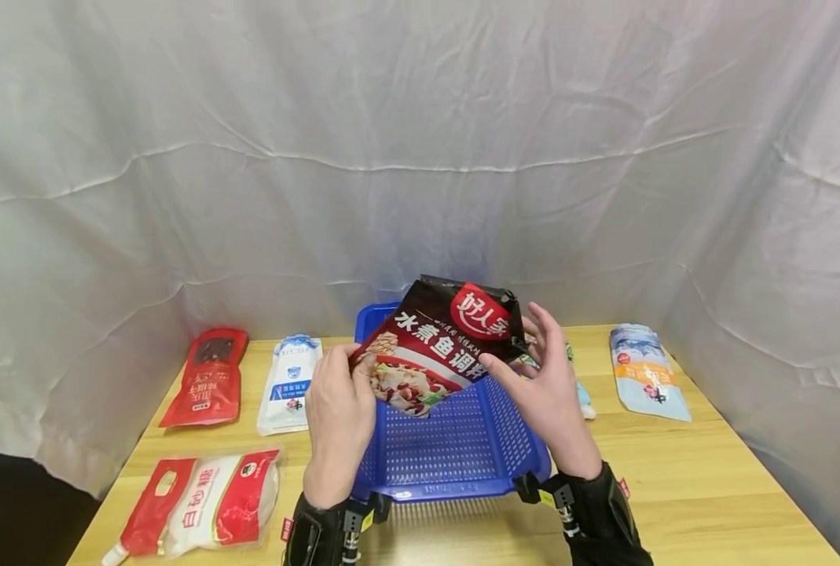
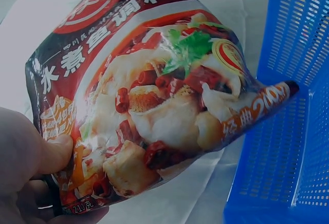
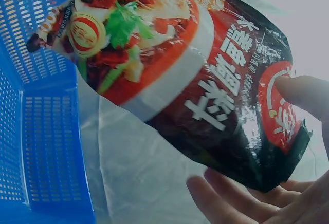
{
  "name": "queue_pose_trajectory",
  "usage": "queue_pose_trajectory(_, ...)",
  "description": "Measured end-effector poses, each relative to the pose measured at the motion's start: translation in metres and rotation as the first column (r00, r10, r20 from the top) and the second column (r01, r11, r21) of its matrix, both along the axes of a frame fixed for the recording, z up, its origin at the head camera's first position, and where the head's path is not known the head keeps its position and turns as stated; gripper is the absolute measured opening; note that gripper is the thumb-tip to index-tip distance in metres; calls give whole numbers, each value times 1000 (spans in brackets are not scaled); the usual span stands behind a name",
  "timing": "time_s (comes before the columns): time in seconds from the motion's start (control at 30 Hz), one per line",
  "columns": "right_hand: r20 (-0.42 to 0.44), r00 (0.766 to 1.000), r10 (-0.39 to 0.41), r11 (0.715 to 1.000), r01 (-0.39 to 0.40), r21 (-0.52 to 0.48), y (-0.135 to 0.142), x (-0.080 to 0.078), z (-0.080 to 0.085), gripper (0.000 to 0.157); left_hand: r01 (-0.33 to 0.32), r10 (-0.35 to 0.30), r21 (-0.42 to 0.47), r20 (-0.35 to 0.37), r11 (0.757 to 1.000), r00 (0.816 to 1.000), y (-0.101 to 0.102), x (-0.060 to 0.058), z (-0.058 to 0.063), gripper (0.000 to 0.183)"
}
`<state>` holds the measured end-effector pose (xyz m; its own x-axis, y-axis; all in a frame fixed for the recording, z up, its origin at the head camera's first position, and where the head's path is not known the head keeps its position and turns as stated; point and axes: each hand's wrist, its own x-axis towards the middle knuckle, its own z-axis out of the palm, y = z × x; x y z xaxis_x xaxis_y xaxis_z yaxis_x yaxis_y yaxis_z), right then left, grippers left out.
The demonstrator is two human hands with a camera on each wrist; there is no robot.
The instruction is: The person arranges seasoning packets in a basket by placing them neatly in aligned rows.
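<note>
A dark red and black boiled-fish seasoning packet (image 1: 430, 346) is held tilted above a blue plastic basket (image 1: 455, 491). My left hand (image 1: 340, 420) pinches its left corner, thumb on the printed front and fingers behind, as the left wrist view shows. Around the packet's other end, by the red logo, is my right hand (image 1: 547, 389), with its fingers spread and its thumb in front of the packet. In the right wrist view its fingers (image 3: 221, 198) extend past the black edge. The packet covers the basket's back part.
On the wooden table's left lie a red pouch (image 1: 210, 377), a white and blue bag (image 1: 288, 385) and a red and white sugar bag (image 1: 203, 503). A blue and orange pouch (image 1: 649, 373) lies at right. Another package (image 1: 585, 393) is partly hidden behind my right hand. Grey cloth (image 1: 420, 141) hangs behind.
</note>
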<state>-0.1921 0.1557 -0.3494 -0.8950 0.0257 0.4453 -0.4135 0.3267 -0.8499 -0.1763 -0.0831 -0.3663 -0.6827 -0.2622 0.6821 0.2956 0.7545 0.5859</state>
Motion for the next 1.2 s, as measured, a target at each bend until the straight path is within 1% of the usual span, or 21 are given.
queue_pose_trajectory(0.2,45,995,87,995,-85,-44,-5,0,0,83,9,-11,41,49,999,999,1,3,-1,24)
queue_pose_trajectory(0.37,72,991,108,992,-103,-78,-11,9,10,77,13,-17,61,73,998,997,0,4,-3,24)
queue_pose_trajectory(0.5,60,990,129,989,-123,-86,-16,14,17,68,26,-33,81,88,996,996,1,4,-3,25)
queue_pose_trajectory(0.57,51,988,144,985,-139,-98,-16,13,15,63,32,-41,90,102,995,994,1,4,-3,26)
queue_pose_trajectory(0.67,32,984,175,977,-169,-133,-13,6,5,55,39,-50,91,126,995,991,2,4,-4,28)
queue_pose_trajectory(0.83,-12,983,184,969,-183,-166,-7,-4,-10,47,52,-68,92,176,994,982,1,3,-3,28)
queue_pose_trajectory(0.9,-13,982,189,964,-188,-188,-4,-6,-12,45,67,-85,96,196,993,977,0,3,-2,28)
queue_pose_trajectory(0.93,0,982,190,961,-186,-204,-3,-6,-12,44,74,-93,99,204,992,974,0,3,-1,27)
queue_pose_trajectory(1.07,67,979,195,960,-176,-218,2,-6,-5,42,104,-126,101,237,989,963,-1,5,2,25)
queue_pose_trajectory(1.1,83,978,190,963,-169,-208,2,-3,1,40,111,-133,102,245,989,960,-1,5,3,24)
queue_pose_trajectory(1.2,96,977,188,972,-171,-162,7,-5,10,36,132,-156,106,263,986,952,1,5,4,23)
